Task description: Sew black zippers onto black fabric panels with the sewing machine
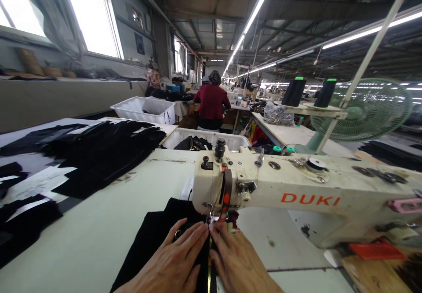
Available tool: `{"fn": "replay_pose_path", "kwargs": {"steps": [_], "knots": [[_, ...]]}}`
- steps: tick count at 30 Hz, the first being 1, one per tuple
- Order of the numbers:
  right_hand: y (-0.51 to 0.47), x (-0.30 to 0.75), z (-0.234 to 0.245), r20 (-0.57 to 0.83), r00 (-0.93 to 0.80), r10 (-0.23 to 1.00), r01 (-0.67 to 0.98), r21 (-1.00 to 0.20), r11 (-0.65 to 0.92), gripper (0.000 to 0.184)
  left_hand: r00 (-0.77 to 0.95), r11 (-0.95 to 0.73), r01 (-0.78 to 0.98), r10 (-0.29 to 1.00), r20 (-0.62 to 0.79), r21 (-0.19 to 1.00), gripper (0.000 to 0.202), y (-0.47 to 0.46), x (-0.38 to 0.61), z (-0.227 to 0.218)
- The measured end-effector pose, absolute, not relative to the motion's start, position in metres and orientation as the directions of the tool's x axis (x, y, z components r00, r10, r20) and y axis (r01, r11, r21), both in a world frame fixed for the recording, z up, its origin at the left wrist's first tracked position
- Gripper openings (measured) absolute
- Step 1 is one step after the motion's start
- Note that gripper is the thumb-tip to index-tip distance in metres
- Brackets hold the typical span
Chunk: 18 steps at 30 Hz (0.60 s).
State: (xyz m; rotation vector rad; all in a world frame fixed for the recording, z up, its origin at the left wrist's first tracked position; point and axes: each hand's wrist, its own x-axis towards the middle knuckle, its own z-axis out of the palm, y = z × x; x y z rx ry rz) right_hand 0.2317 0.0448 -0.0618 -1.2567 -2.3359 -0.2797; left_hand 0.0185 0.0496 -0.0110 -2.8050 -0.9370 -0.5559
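Head view: a long cream-white sewing machine [263,181] with orange lettering reading "DUKI" stands across the right side, its head hiding part of the black flat cloth piece [145,236] beneath. That cloth lies below the needle area, with a narrow gold-coloured metallic strip [209,269] running lengthwise between the 2 hands. The left hand [174,255] rests on the cloth, its grip spread flat, fingers stretched toward the needle area. The right hand [237,258] lies just beside the strip with bent fingers; I cannot tell whether its grip pinches anything.

Layered black fabric pieces [108,152] cover the far left. Behind the machine are 2 white plastic tubs, the nearer [239,141] holding dark items. On the right stand 2 black thread cones with green tops [294,93], a green round fan [362,108] and, lower, a flat red plastic tray [376,250].

The counter [99,240] is pale green and scuffed. Beyond, a person in a dark red jacket [212,101] faces away, under long fluorescent tubes [253,18], with bright windows [90,16] at left.
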Motion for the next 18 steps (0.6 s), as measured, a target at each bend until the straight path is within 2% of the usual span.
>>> {"fn": "replay_pose_path", "kwargs": {"steps": [7, 13, 18], "knots": [[0.0436, 0.237, -0.0589, 0.469, -0.472, 0.746, 0.802, -0.123, 0.584, 0.046, 0.707, -0.771, 0.636, 0.585, 0.397, 0.004, 0.058, 0.0458, 0.0191, -0.0097], [0.0447, 0.2378, -0.0582, 0.454, -0.477, 0.753, 0.788, -0.158, 0.595, 0.045, 0.736, -0.793, 0.608, 0.55, 0.396, -0.029, 0.058, 0.0496, 0.0161, -0.009], [0.046, 0.24, -0.0559, 0.475, -0.498, 0.726, 0.774, -0.135, 0.619, 0.042, 0.729, -0.789, 0.614, 0.559, 0.396, -0.017, 0.059, 0.0492, 0.0146, -0.0082]]}}
